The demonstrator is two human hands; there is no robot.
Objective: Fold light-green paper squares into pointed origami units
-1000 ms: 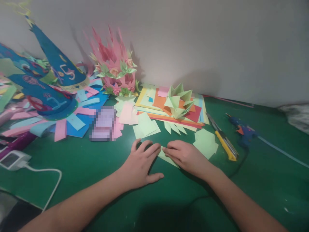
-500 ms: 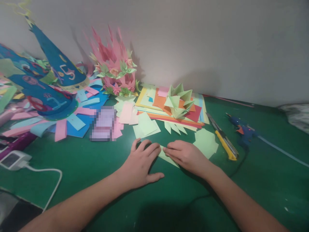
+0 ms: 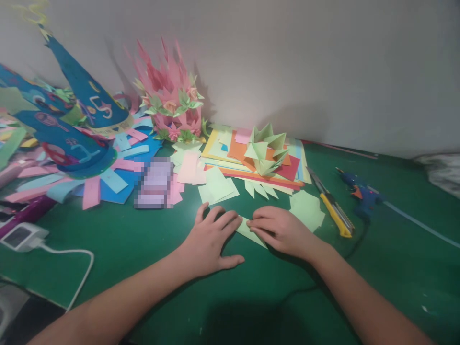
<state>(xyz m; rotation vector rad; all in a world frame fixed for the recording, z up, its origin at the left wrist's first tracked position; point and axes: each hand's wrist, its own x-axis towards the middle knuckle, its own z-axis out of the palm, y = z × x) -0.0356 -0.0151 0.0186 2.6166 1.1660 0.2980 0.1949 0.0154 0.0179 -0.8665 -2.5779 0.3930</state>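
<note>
A small pale green folded paper piece [image 3: 247, 230] lies on the green mat [image 3: 151, 239] between my hands. My left hand [image 3: 212, 239] lies flat on the mat with fingers stretched, its fingertips touching the paper's left end. My right hand [image 3: 282, 230] presses flat on the paper's right part, fingers together and extended, covering much of it. Just beyond, loose pale green paper squares [image 3: 217, 187] and another pale green sheet [image 3: 307, 208] rest on the mat.
A stack of coloured paper [image 3: 233, 153] bears a green folded star [image 3: 268, 151]. A yellow utility knife [image 3: 334, 206] and blue glue gun [image 3: 361, 191] lie right. Pink paper crown [image 3: 168, 96], blue cone hats [image 3: 86, 96], and a white plug with cord [image 3: 21, 237] are left.
Both hands have slid slightly rightward along the folded green paper; the right hand's fingers have pulled back, showing a little more of the paper between the hands.
</note>
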